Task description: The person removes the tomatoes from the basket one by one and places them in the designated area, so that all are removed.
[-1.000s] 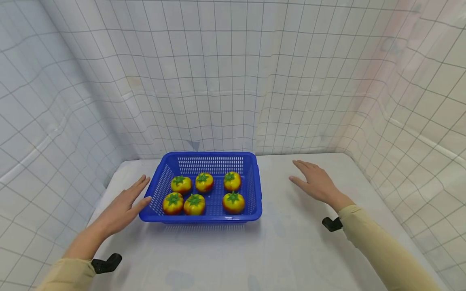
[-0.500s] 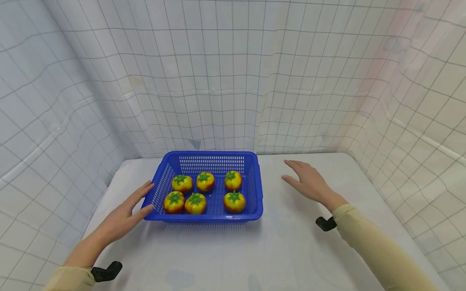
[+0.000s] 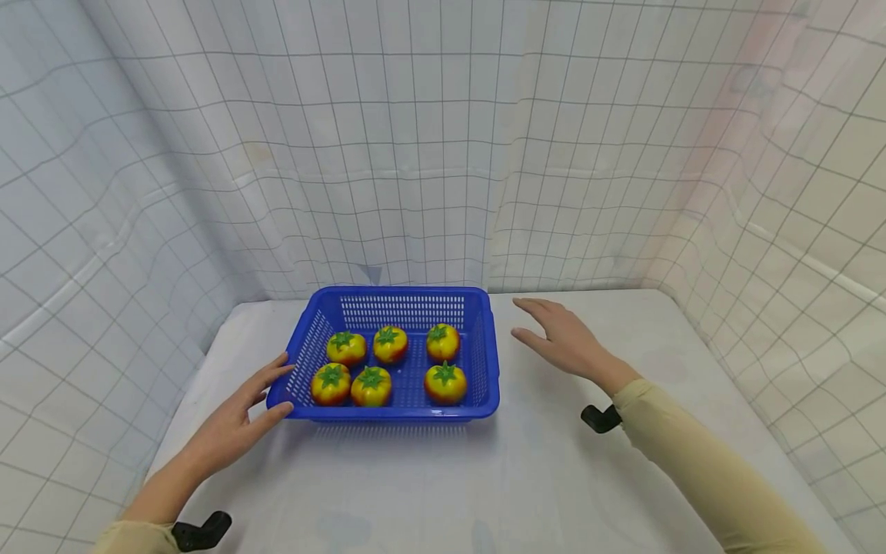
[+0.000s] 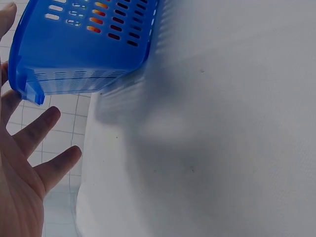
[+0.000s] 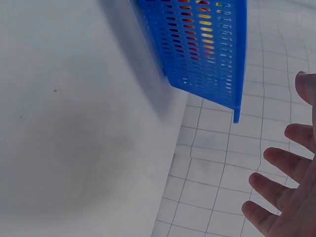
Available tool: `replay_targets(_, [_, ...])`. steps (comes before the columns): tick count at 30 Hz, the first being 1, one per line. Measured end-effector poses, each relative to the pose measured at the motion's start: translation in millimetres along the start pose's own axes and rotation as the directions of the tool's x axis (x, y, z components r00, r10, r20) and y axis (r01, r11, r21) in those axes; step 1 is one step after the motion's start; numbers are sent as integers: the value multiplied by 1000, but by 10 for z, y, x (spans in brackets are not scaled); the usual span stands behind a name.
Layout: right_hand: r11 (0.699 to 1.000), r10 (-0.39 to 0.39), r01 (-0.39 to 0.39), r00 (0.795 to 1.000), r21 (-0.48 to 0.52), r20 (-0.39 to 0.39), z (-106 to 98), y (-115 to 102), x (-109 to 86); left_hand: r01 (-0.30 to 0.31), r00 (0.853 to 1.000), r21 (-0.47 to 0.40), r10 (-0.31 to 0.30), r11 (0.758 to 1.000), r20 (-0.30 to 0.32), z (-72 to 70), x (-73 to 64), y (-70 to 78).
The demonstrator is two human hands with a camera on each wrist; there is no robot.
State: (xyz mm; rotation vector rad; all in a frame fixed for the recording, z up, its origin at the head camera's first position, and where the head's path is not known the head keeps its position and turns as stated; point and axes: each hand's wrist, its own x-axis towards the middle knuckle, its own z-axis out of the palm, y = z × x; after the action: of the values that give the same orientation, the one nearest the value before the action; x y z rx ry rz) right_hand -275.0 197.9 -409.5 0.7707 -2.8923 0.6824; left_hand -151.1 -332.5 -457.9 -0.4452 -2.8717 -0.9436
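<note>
A blue plastic basket point(image 3: 401, 414) with slotted walls stands on the white-covered table. Inside sit several glossy yellow-and-red, tomato-like fruits point(image 3: 445, 385) with green leafy tops. My left hand point(image 3: 231, 423) is at the basket's left side, thumb and fingertips right at the rim, fingers spread and loosely bent. In the left wrist view its fingers point(image 4: 37, 131) reach past the rim corner. To the right of the basket, my right hand point(image 3: 564, 338) hovers with fingers extended and holds nothing; the right wrist view shows a gap between its fingertips and the basket wall point(image 5: 197, 54).
White grid-patterned cloth point(image 3: 415, 154) hangs behind the table point(image 3: 554, 477) and along both sides. Each wrist carries a black camera mount, the left mount point(image 3: 202, 531) low at the left and the right mount point(image 3: 600, 418) beneath the right sleeve.
My right hand has moved left toward the basket. My left hand has come down slightly along the basket's left rim. Basket and fruits look almost unmoved.
</note>
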Motion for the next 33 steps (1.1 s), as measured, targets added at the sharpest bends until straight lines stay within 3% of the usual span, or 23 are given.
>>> replay_targets(10, [992, -43, 33, 996, 123, 80, 42, -243, 179, 30, 999, -110, -34, 994, -38, 137, -10, -38])
replay_targets(16, [984, -97, 73, 983, 160, 153, 18, -418, 256, 5, 996, -176, -21, 984, -90, 192, -13, -58])
replay_targets(26, [976, -165, 119, 951, 182, 262, 3, -613, 404, 11, 989, -277, -50, 961, -136, 264, -35, -14])
replay_targets(33, [971, -195, 130, 916, 201, 352, -30, -741, 505, 30, 988, -381, -86, 924, -131, 307, -49, 36])
